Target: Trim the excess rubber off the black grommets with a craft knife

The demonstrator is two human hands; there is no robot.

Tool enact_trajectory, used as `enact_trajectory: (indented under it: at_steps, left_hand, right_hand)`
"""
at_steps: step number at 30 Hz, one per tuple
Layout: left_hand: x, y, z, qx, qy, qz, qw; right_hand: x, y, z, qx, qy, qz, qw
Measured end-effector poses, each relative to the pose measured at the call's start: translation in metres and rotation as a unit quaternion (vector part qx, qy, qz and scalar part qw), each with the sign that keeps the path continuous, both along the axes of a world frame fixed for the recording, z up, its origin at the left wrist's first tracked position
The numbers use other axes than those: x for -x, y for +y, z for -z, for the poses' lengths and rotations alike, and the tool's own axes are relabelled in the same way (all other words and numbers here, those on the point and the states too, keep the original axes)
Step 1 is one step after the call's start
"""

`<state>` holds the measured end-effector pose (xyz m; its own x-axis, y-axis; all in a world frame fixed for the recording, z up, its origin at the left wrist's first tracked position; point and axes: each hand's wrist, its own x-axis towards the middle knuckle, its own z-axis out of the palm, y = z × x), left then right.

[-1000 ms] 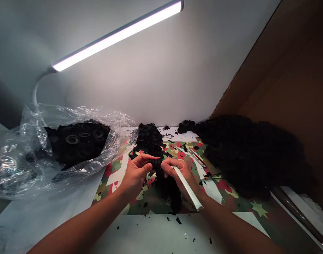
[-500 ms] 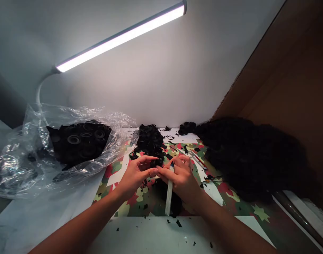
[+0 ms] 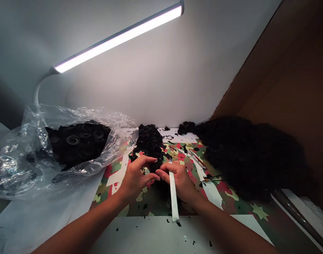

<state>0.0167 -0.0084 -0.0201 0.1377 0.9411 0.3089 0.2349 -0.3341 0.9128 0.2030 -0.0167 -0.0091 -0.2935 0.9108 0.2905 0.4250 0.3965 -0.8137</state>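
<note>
My left hand (image 3: 136, 176) curves its forefinger and thumb around a small black ribbed rubber part (image 3: 157, 164), whose lower side blends into the dark behind. From the right, my right hand (image 3: 180, 178) closes on a slim white-handled knife (image 3: 174, 197). Its handle points down toward me, and its small pointed tip shows above the forefinger. The right fingertips come close to the rubber part; whether they touch it I cannot tell. Below both hands lies a dark heap (image 3: 162, 190), partly hidden by them. A pile of black scraps (image 3: 149, 139) lies just beyond.
At left, a clear plastic bag (image 3: 121, 130) holds several black rubber rings (image 3: 72, 140). A large black heap (image 3: 251, 155) sits at right by a cardboard panel (image 3: 288, 77). Tweezers and a red tool (image 3: 199, 161) lie on the camouflage-patterned sheet (image 3: 135, 208). A lamp (image 3: 121, 38) hangs overhead.
The white handle has swung to the right and its lower end has come nearer me. My right fingers have curled in, and my left thumb has shifted slightly down from the forefinger.
</note>
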Motion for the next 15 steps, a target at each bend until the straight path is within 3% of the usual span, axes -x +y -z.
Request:
enact_trajectory:
  at_steps: [7,10,15]
  left_hand:
    - [0.003,0.002,-0.013,0.108,-0.088,0.041,0.989]
    - [0.003,0.002,-0.016,0.118,-0.111,0.028,0.986]
    - [0.004,0.002,-0.013,0.099,-0.072,0.001,0.992]
  right_hand:
    - [0.001,-0.002,-0.005,0.054,0.078,-0.017,0.995]
    - [0.001,-0.002,-0.006,0.081,0.08,-0.027,0.993]
    - [-0.004,0.003,-0.003,-0.009,-0.01,0.025,1.0]
